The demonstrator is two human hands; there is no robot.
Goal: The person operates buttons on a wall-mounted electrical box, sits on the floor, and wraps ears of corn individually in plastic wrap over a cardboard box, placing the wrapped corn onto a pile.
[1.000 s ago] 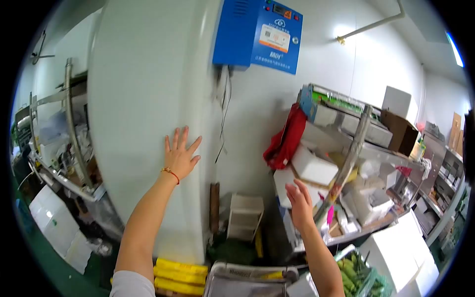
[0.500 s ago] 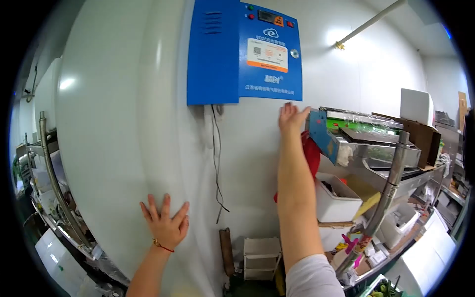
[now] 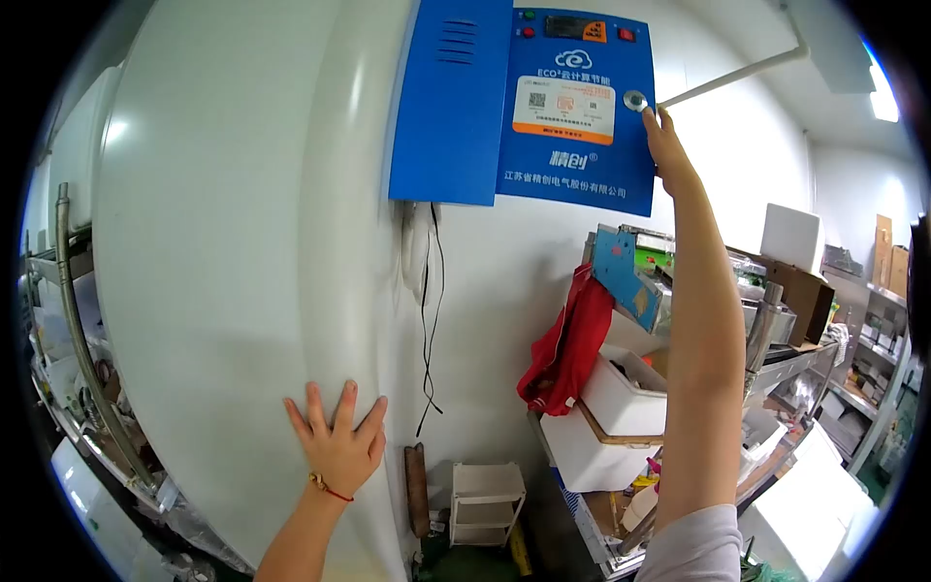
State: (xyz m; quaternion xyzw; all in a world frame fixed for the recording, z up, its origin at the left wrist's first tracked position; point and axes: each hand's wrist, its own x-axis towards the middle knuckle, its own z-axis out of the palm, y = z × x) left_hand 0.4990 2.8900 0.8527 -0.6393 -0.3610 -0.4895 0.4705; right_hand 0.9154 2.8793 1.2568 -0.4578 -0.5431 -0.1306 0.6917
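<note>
My left hand [image 3: 338, 449], with a red string bracelet at the wrist, lies flat with fingers spread on the large white door panel [image 3: 208, 291]. Higher up, my right hand [image 3: 670, 155] is at the right edge of a blue wall-mounted control box [image 3: 572, 179], its outstretched fingertips beside a round silver lock [image 3: 635, 101]. Part of that hand is turned away from view. On the box are a small dark display [image 3: 567, 27], a red switch [image 3: 626, 36] and a white label with an orange strip [image 3: 563, 109].
Thin black cables [image 3: 428, 339] hang below the box. A red cloth [image 3: 570, 349] drapes beside a metal rack with a white foam box [image 3: 626, 388]. Below stands a small white shelf [image 3: 487, 504], near a brown upright piece [image 3: 416, 490]. A pipe [image 3: 742, 73] crosses the upper right.
My right hand has moved up and right, from below the blue box to its right edge by the lock. My left hand stays spread on the white panel. The view has shifted.
</note>
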